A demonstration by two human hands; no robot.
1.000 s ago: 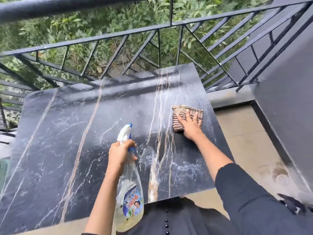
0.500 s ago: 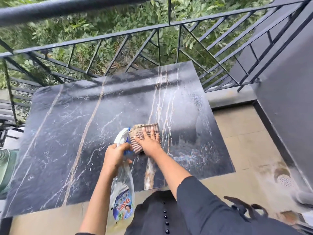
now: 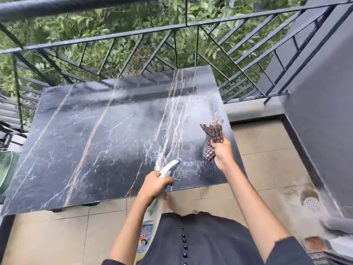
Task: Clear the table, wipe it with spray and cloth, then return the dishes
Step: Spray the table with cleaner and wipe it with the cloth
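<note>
A person stands at the near edge of a dark, veined marble bench (image 3: 95, 140) on a balcony, seen from above by a head-worn camera. The left grip (image 3: 156, 183) is wrapped round the neck of a spray bottle (image 3: 169, 167), fingers curled about the trigger. The white-and-blue head points over the near right part of the bench, and the clear body hangs below the near edge in front of the person's dark buttoned garment (image 3: 200, 241).

The right grip (image 3: 222, 152) is closed on a bunched checked cloth (image 3: 212, 138), held at the bench's right edge about halfway along it. One end of the cloth sticks up past the fingers and the other hangs beneath them. Whether the cloth touches the surface cannot be told.

Wet streaks and droplets (image 3: 191, 167) lie on the bench near its near right corner, between the two grips. A patch of fine spray marks (image 3: 214, 108) shows towards the far right corner.

Beyond the far edge runs a black metal railing (image 3: 133, 35), with green foliage (image 3: 114, 16) behind it. The floor (image 3: 257, 140) to the right of the bench is beige tile, with a round drain (image 3: 312, 203) set beside a grey wall (image 3: 324, 111). Something green (image 3: 5, 165) shows off the bench's left edge, too cropped to identify.
</note>
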